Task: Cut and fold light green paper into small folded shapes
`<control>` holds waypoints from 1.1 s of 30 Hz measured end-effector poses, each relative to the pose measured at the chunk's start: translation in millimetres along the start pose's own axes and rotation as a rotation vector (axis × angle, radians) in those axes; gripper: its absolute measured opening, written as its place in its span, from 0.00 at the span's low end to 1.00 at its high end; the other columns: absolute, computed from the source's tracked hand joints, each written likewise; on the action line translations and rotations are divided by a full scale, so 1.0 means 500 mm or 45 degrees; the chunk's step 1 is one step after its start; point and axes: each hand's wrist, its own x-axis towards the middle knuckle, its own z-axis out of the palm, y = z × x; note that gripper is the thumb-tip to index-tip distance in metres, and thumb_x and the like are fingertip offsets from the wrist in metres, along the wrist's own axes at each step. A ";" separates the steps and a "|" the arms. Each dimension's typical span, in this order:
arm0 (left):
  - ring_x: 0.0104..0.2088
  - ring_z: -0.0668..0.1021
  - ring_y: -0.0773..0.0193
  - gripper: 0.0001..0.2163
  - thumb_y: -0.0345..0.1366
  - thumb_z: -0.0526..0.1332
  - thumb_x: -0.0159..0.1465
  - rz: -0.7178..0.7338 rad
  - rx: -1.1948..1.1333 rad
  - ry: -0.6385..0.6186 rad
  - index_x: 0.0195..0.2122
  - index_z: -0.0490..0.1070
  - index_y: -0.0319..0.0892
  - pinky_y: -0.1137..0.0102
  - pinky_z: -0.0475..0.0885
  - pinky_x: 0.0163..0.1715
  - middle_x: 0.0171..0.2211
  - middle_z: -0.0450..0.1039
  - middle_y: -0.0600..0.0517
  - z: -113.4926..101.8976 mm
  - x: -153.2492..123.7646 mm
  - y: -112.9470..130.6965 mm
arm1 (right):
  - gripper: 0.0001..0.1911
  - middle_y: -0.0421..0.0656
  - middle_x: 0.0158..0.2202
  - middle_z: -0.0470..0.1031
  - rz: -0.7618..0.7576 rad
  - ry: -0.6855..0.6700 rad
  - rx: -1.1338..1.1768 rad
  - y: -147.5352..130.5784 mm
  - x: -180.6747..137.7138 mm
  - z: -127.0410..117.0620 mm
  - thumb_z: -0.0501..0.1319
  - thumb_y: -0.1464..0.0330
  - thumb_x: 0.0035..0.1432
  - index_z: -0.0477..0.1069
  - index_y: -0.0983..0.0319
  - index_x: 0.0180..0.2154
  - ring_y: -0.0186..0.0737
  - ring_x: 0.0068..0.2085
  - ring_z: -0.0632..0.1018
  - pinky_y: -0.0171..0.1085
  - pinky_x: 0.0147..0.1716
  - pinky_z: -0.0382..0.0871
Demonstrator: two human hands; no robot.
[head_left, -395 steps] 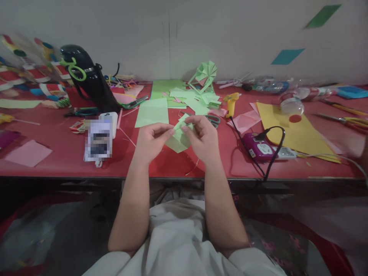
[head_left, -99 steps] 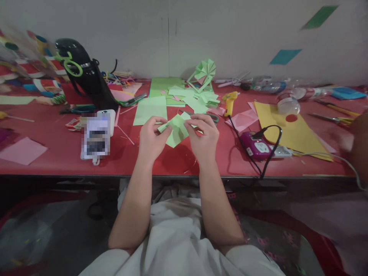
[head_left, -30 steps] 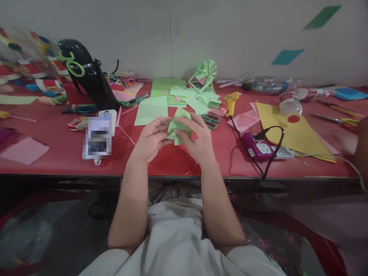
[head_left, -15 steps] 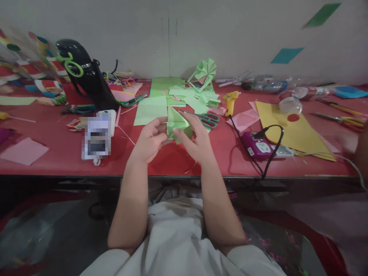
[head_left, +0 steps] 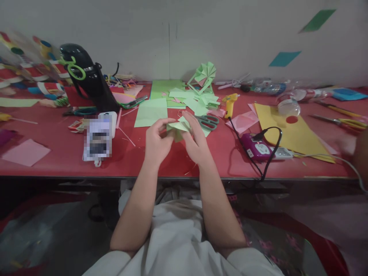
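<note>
Between my two hands, over the red table (head_left: 57, 153), is a folded piece of light green paper (head_left: 177, 127). My left hand (head_left: 156, 140) pinches its left side with fingers curled. My right hand (head_left: 195, 140) presses on its right side, fingers laid over the fold. A flat sheet of green paper (head_left: 151, 112) lies just beyond my left hand. Green-handled scissors (head_left: 209, 121) lie just past my right hand.
A heap of folded green pieces (head_left: 198, 99) and a green paper model (head_left: 204, 74) sit at the back. A yellow glue gun (head_left: 230, 102), a purple socket block (head_left: 258, 146) with a black cable, yellow paper (head_left: 296, 134), a black helmet (head_left: 86, 76) and a white device (head_left: 99, 136) surround me.
The green piece has been turned from standing up to lying flatter between my hands. My left hand has closed in toward my right.
</note>
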 end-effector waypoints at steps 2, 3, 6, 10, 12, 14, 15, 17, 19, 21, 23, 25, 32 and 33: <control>0.42 0.82 0.61 0.11 0.25 0.61 0.59 0.081 0.120 0.073 0.42 0.76 0.43 0.68 0.79 0.42 0.41 0.81 0.50 0.008 -0.005 0.006 | 0.24 0.50 0.62 0.66 0.023 0.128 -0.062 0.009 0.000 0.002 0.54 0.71 0.61 0.66 0.55 0.59 0.47 0.64 0.68 0.51 0.56 0.72; 0.42 0.82 0.62 0.11 0.25 0.61 0.60 0.112 0.157 0.087 0.42 0.76 0.43 0.69 0.78 0.42 0.41 0.81 0.50 0.013 -0.009 0.008 | 0.23 0.51 0.59 0.69 0.037 0.206 -0.100 0.013 0.000 0.002 0.56 0.71 0.59 0.69 0.56 0.56 0.48 0.60 0.72 0.49 0.52 0.75; 0.42 0.82 0.62 0.10 0.27 0.60 0.63 0.181 0.182 0.072 0.45 0.76 0.43 0.68 0.78 0.45 0.42 0.81 0.50 0.028 -0.021 0.013 | 0.17 0.48 0.48 0.75 0.097 0.391 -0.175 0.019 0.001 0.001 0.60 0.71 0.55 0.73 0.57 0.48 0.42 0.43 0.78 0.42 0.39 0.78; 0.43 0.82 0.61 0.10 0.31 0.62 0.64 0.208 0.222 -0.004 0.46 0.76 0.45 0.66 0.78 0.48 0.43 0.81 0.50 0.043 -0.033 0.018 | 0.12 0.45 0.40 0.77 0.132 0.474 -0.136 0.017 0.002 -0.002 0.61 0.71 0.54 0.76 0.58 0.42 0.39 0.37 0.78 0.38 0.33 0.76; 0.44 0.82 0.60 0.09 0.31 0.62 0.64 0.218 0.224 -0.026 0.46 0.76 0.45 0.64 0.78 0.49 0.45 0.81 0.50 0.046 -0.034 0.020 | 0.12 0.46 0.41 0.77 0.151 0.482 -0.120 0.015 0.002 -0.004 0.61 0.70 0.55 0.77 0.59 0.41 0.40 0.37 0.78 0.40 0.35 0.77; 0.45 0.82 0.60 0.10 0.32 0.62 0.65 0.231 0.226 -0.029 0.46 0.77 0.45 0.63 0.78 0.49 0.45 0.81 0.50 0.046 -0.034 0.022 | 0.11 0.46 0.40 0.77 0.177 0.469 -0.112 0.015 0.003 -0.005 0.61 0.69 0.56 0.79 0.59 0.41 0.42 0.37 0.78 0.42 0.36 0.77; 0.44 0.82 0.59 0.10 0.32 0.62 0.65 0.234 0.237 -0.032 0.46 0.77 0.45 0.63 0.78 0.48 0.45 0.81 0.50 0.046 -0.034 0.022 | 0.11 0.46 0.40 0.77 0.181 0.466 -0.106 0.016 0.003 -0.006 0.61 0.69 0.55 0.79 0.59 0.40 0.42 0.38 0.79 0.43 0.36 0.77; 0.43 0.82 0.60 0.10 0.31 0.61 0.65 0.242 0.279 -0.045 0.46 0.78 0.46 0.63 0.78 0.47 0.45 0.82 0.50 0.046 -0.034 0.021 | 0.11 0.46 0.40 0.78 0.156 0.481 -0.093 0.017 0.003 -0.007 0.62 0.70 0.53 0.80 0.58 0.38 0.44 0.40 0.79 0.43 0.35 0.77; 0.43 0.82 0.59 0.11 0.31 0.61 0.64 0.254 0.321 -0.051 0.47 0.78 0.46 0.63 0.78 0.47 0.45 0.82 0.51 0.047 -0.034 0.020 | 0.10 0.46 0.41 0.79 0.124 0.500 -0.079 0.017 0.003 -0.006 0.62 0.71 0.51 0.80 0.58 0.36 0.45 0.42 0.80 0.42 0.35 0.77; 0.45 0.81 0.58 0.13 0.30 0.60 0.64 0.274 0.346 -0.052 0.47 0.78 0.46 0.62 0.77 0.49 0.48 0.81 0.50 0.049 -0.035 0.020 | 0.09 0.46 0.39 0.81 0.145 0.499 -0.054 0.013 0.003 -0.005 0.63 0.71 0.51 0.80 0.59 0.35 0.46 0.41 0.80 0.42 0.35 0.76; 0.48 0.81 0.57 0.14 0.30 0.60 0.64 0.290 0.362 -0.065 0.49 0.78 0.46 0.61 0.76 0.52 0.50 0.80 0.50 0.051 -0.036 0.024 | 0.08 0.44 0.34 0.80 0.222 0.500 -0.016 0.007 0.002 -0.004 0.63 0.71 0.51 0.79 0.60 0.35 0.44 0.36 0.80 0.41 0.34 0.75; 0.49 0.80 0.55 0.15 0.30 0.60 0.63 0.291 0.379 -0.092 0.50 0.77 0.46 0.60 0.75 0.53 0.51 0.80 0.49 0.052 -0.038 0.030 | 0.06 0.41 0.30 0.79 0.283 0.510 0.012 0.004 0.002 -0.003 0.62 0.70 0.52 0.77 0.61 0.34 0.41 0.32 0.78 0.40 0.32 0.74; 0.53 0.79 0.56 0.19 0.26 0.57 0.63 0.319 0.347 -0.190 0.54 0.74 0.45 0.62 0.73 0.55 0.53 0.78 0.48 0.049 -0.037 0.047 | 0.13 0.42 0.37 0.80 0.242 0.567 0.122 0.006 0.007 -0.002 0.65 0.64 0.52 0.71 0.56 0.41 0.41 0.35 0.80 0.40 0.33 0.75; 0.53 0.79 0.57 0.19 0.25 0.56 0.63 0.353 0.338 -0.200 0.54 0.74 0.45 0.62 0.73 0.55 0.53 0.78 0.48 0.049 -0.037 0.046 | 0.14 0.42 0.38 0.80 0.230 0.584 0.124 0.005 0.008 -0.003 0.65 0.65 0.51 0.71 0.56 0.42 0.42 0.36 0.80 0.40 0.34 0.75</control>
